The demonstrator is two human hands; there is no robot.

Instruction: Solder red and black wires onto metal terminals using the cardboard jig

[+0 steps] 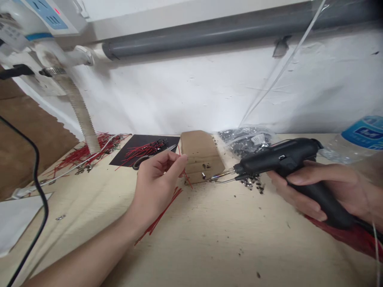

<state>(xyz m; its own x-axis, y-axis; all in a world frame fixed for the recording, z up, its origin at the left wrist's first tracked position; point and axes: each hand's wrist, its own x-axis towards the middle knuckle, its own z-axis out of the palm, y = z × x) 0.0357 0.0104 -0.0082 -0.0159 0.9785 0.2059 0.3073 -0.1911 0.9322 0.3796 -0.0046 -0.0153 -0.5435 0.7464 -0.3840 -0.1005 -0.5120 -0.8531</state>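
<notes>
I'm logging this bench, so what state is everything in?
Left hand, pinching a red wire
Right hand, gripping the soldering gun
Cardboard, flat, dark-spotted
Scissors, partly hidden, opening unclear
Plastic bag, holding small parts, closure unclear
Bottle, on its side
Socket light, lit red
Black sheet, flat under red wires

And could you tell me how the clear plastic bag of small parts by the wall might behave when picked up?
The bag would probably be floppy, as its film looks thin and crumpled. It may feel heavy for its size, since many metallic-looking parts show through. Those seem loose, so they would likely slide and bunch low when lifted.
</notes>
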